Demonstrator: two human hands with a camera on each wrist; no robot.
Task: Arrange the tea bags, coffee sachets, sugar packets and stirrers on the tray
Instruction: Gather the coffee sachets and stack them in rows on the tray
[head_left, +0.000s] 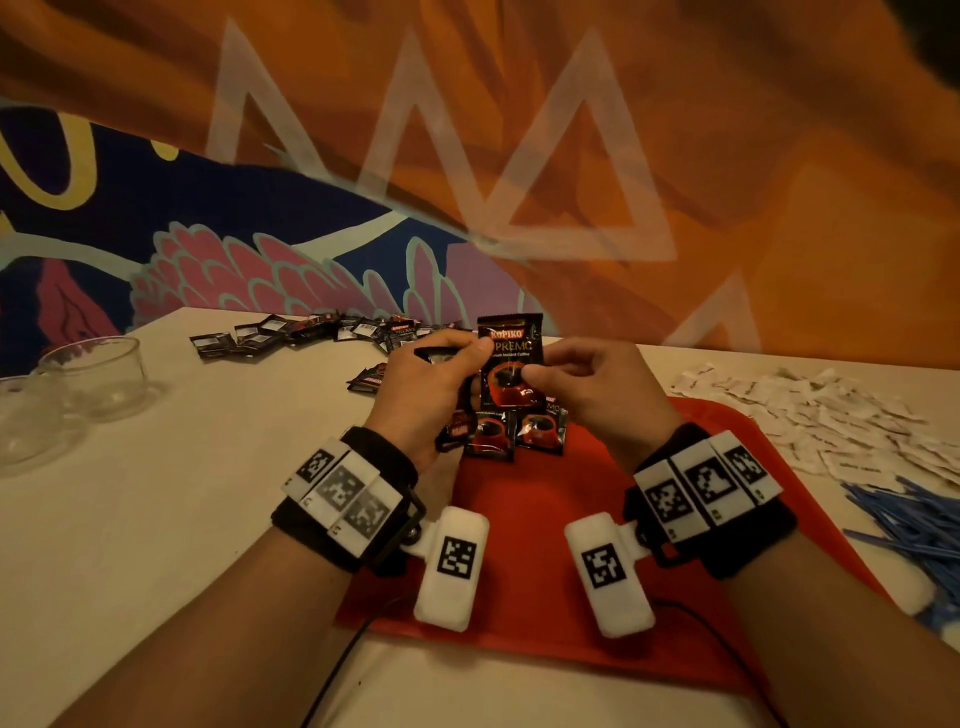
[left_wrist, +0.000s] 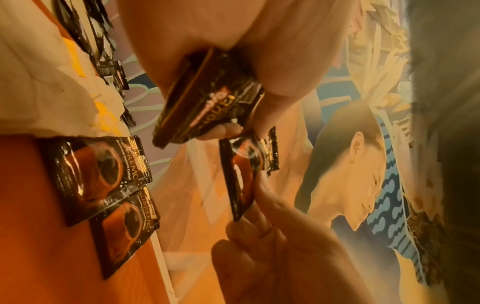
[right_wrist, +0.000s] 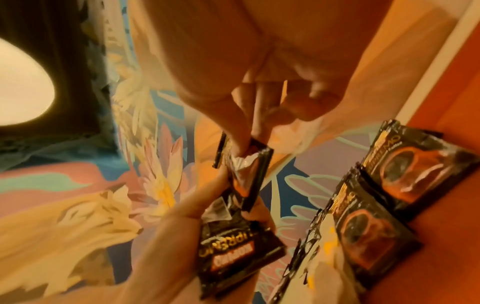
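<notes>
Above far edge of red tray (head_left: 524, 545), on pale bench (head_left: 156, 519) — one coffee sachet (head_left: 511, 364) held upright between both hands, printed face toward head camera. Left hand (head_left: 423, 387) at its left edge, thumb on upper corner; same hand's fingers (left_wrist: 270, 61) curled round further sachets (left_wrist: 205, 102), seen clearly from left wrist. Right hand (head_left: 592, 392) pinching raised sachet at mid-height on its right side, thumb and forefinger closed on it, other fingers curled.

Two sachets (head_left: 514, 434) lying flat on tray's far end, side by side, faces up, edges touching or slightly overlapping. Directly below raised one.

Loose heap of dark sachets (head_left: 322, 332) at far side of bench, well apart from tray; one stray sachet (head_left: 369, 378) nearer, just left of left hand. White sugar packets (head_left: 810, 410) spread over bench to right of tray. Blue stirrers (head_left: 914, 525) piled at right edge, nearer than packets. Two clear glass bowls (head_left: 83, 379) far left.

Painted mural wall (head_left: 467, 130) behind bench — orange, navy, pink. White marker blocks on black bands at both wrists. Tea bags: cannot tell any apart.
</notes>
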